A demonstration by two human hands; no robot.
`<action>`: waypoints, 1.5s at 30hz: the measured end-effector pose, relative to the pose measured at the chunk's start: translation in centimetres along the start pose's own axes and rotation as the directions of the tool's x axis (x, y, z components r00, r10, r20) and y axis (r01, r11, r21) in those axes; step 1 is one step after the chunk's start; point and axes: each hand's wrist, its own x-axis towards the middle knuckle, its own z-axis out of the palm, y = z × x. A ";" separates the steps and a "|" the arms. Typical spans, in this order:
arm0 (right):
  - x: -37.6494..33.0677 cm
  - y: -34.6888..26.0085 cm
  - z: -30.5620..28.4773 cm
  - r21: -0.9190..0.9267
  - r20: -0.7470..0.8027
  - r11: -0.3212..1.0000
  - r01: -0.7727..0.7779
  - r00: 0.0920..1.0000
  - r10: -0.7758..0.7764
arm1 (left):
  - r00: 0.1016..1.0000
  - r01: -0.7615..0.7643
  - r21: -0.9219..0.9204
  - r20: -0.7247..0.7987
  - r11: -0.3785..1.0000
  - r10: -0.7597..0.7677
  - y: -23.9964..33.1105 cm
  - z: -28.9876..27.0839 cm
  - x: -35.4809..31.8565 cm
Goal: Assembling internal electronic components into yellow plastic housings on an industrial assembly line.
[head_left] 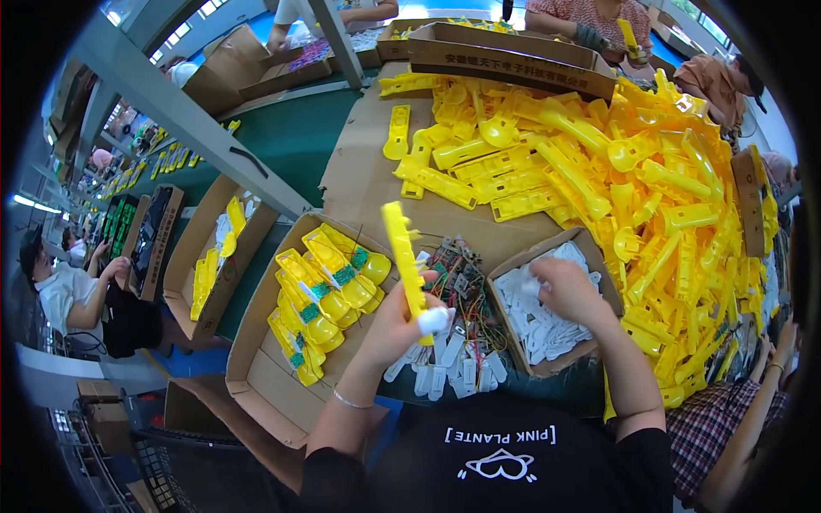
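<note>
My left hand [389, 323] is closed around a long yellow plastic casing [399, 244], held upright, its notched edge facing right. A white cover wraps the tip of that thumb. Over a cardboard box [505, 323] of flat white plastic pieces [547, 338] is my right hand [566, 289], fingers curled downward and pinched, with white at the fingertips. Whether that white is a finger cover or a piece from the box, I cannot tell. Between my hands lie a tangle of small wired components [457, 269] and several white wired modules [462, 366].
A large heap of yellow casings [581, 162] covers the cardboard sheet ahead and to the right. An open carton [252, 368] at left holds yellow casings with green circuit boards [329, 295]. A grey metal post [231, 154] slants across the left. Co-workers sit around the bench.
</note>
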 end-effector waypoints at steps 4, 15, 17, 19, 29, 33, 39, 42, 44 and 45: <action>-0.4 -0.8 4.2 -0.158 -0.231 0.980 0.117 0.961 -0.152 | 1.000 -0.019 -0.081 -0.019 0.997 0.018 -0.1 0.8 0.5; -2.0 -0.1 3.6 -0.005 -0.139 0.999 0.053 0.989 -0.053 | 0.917 -0.244 0.635 -0.095 0.733 0.388 -1.0 0.5 -0.5; -2.2 0.1 3.5 -0.063 -0.118 0.996 0.059 0.991 -0.066 | 0.929 -0.225 0.560 -0.122 0.797 0.348 -0.1 1.4 -0.7; -2.3 0.2 3.4 -0.119 -0.096 0.990 0.069 0.992 -0.081 | 0.941 -0.203 0.483 -0.146 0.852 0.307 0.2 1.8 -0.9; -3.6 -1.1 -0.9 0.054 -0.238 0.996 0.076 0.969 -0.061 | 0.969 -0.141 0.117 -0.189 0.983 0.162 -0.6 1.5 -1.6; -2.5 -3.3 -2.0 0.572 -0.328 0.803 0.168 0.944 0.036 | 0.994 -0.075 -0.187 -0.088 0.979 0.059 -1.8 1.4 -1.3; -0.9 -8.6 1.6 0.997 0.076 -0.009 -0.076 0.992 0.098 | 1.000 -0.006 -0.581 0.021 0.814 0.023 -2.5 3.0 -1.6; -0.6 -9.4 2.4 0.993 0.112 -0.037 -0.110 0.992 0.059 | 0.991 0.030 -0.607 0.121 0.794 0.055 -2.7 2.6 -1.6; -0.4 -9.9 2.7 0.997 0.076 -0.029 -0.076 0.997 0.021 | 0.984 0.107 -0.435 0.172 0.894 -0.034 -3.3 1.8 -1.9; -0.3 -10.1 2.8 0.998 0.051 -0.031 -0.050 0.999 0.020 | 0.985 0.106 -0.436 0.171 0.894 -0.034 -3.3 1.9 -2.0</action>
